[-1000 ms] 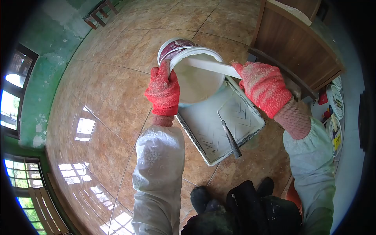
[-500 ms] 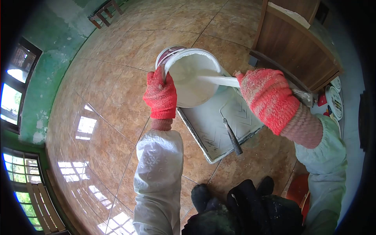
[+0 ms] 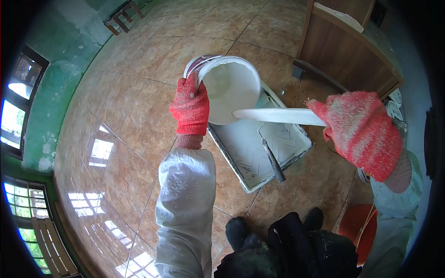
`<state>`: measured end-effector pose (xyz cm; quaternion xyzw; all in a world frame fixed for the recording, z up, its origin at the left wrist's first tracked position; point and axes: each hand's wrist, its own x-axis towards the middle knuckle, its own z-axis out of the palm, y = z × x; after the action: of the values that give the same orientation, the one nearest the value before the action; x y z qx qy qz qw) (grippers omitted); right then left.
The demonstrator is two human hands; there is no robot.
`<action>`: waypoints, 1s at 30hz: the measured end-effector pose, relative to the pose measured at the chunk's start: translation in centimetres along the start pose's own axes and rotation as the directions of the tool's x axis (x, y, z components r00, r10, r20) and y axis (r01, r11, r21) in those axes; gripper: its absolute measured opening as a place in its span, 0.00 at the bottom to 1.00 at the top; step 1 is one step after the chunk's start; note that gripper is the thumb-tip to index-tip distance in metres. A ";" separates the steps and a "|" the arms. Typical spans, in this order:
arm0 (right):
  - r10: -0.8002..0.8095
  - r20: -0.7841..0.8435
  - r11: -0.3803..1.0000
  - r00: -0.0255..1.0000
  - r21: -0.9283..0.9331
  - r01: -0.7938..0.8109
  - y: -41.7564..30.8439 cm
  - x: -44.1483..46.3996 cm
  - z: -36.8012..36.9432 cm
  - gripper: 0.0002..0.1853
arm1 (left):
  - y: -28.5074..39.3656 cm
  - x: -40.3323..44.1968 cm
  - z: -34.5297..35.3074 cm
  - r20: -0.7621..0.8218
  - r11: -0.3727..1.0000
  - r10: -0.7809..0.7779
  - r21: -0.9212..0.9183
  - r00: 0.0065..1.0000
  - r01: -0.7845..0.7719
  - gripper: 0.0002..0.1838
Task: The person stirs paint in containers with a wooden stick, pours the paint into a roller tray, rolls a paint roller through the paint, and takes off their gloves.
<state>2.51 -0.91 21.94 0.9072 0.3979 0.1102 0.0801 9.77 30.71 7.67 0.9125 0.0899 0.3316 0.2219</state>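
Note:
My left hand [image 3: 191, 106], in a red glove, is closed on the rim of a white paint bucket [image 3: 232, 90], which tilts with its opening toward me over the paint tray [image 3: 252, 160]. Pale paint coats the inside of the bucket. In my right hand [image 3: 364, 132], also red-gloved, is a flat white stick [image 3: 278, 116], its rounded tip near the bucket's lower rim. A roller frame with a dark handle [image 3: 273, 161] lies in the tray on white paint.
A brown wooden cabinet [image 3: 347, 46] stands at the upper right. An orange-red container [image 3: 359, 229] is by my right arm. My dark boots [image 3: 237, 231] are below the tray. A small bench [image 3: 123, 17] stands by the green wall [image 3: 60, 69].
My right hand has moved right and down, drawing the stick out of the bucket's opening. The bucket has shifted slightly left, with my left hand still on its rim.

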 end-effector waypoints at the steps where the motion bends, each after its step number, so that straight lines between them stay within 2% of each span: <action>1: 0.033 0.033 0.999 0.999 0.037 -0.034 0.0 -0.2 -0.5 0.23 | -0.1 0.0 0.1 0.000 1.000 0.001 -0.001 1.000 -0.001 0.14; 5: 0.103 0.038 0.995 0.994 0.012 -0.103 0.6 -1.3 1.1 0.23 | -0.2 0.0 0.4 -0.027 0.999 0.033 -0.006 0.999 -0.033 0.14; 8: 0.125 0.088 0.989 0.988 0.066 -0.131 0.5 -1.5 1.3 0.23 | 0.0 0.3 0.4 0.006 1.000 0.011 0.024 1.000 -0.011 0.14; 11: 0.054 0.110 0.982 0.993 0.174 -0.073 0.3 -1.6 0.0 0.24 | -0.1 0.4 0.5 0.005 1.000 -0.003 0.008 1.000 0.002 0.14; 14: 0.107 0.187 0.971 0.977 0.191 -0.143 0.5 -1.4 0.0 0.26 | -0.2 1.0 0.5 -0.013 1.000 -0.003 -0.010 1.000 0.003 0.14; 16: 0.126 0.055 0.990 0.991 0.060 -0.129 0.8 -1.0 0.8 0.27 | -0.3 1.5 0.6 0.000 1.000 -0.015 -0.002 1.000 0.015 0.14; 17: 0.127 0.058 0.990 0.990 0.061 -0.131 1.0 -0.7 1.3 0.27 | -0.4 1.9 0.5 0.030 1.000 -0.016 0.006 0.999 0.016 0.14; 19: 0.001 -0.162 1.000 0.987 -0.013 -0.003 1.6 0.3 2.9 0.26 | -0.2 2.2 0.5 0.059 1.000 -0.016 0.013 0.998 0.015 0.15; 21: 0.018 -0.187 0.999 0.982 0.032 -0.012 1.6 2.4 5.1 0.25 | 0.5 2.4 0.2 0.082 0.998 -0.059 -0.015 0.995 0.060 0.16; 23: 0.128 -0.037 0.992 0.991 -0.014 -0.128 0.8 5.0 7.0 0.20 | 0.4 2.5 0.5 0.079 0.999 -0.040 0.001 0.996 0.040 0.16; 24: 0.129 -0.040 0.991 0.991 -0.014 -0.130 0.4 6.6 7.7 0.20 | 0.3 2.6 0.6 0.077 1.000 -0.024 0.017 0.997 0.023 0.16; 26: 0.252 0.249 0.966 0.935 -0.127 -0.226 -0.5 9.5 9.0 0.14 | 0.1 2.5 0.8 0.061 1.000 0.010 0.028 0.998 -0.012 0.16; 27: 0.255 0.247 0.965 0.935 -0.127 -0.230 -0.8 10.0 9.6 0.14 | 0.1 2.5 0.8 0.047 0.998 0.042 0.039 0.998 -0.043 0.15; 29: 0.128 0.289 0.987 0.949 -0.128 -0.094 -1.2 10.9 10.6 0.12 | 0.0 2.4 0.8 0.041 0.998 0.040 0.040 0.998 -0.042 0.15; 30: 0.130 0.286 0.987 0.950 -0.127 -0.097 -1.6 10.8 10.1 0.12 | -0.2 2.4 0.8 0.037 0.999 0.033 0.041 0.999 -0.034 0.15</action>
<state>11.15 7.53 13.33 0.9290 0.3220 0.0011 0.1823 12.16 31.33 8.42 0.9242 0.0775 0.3167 0.1987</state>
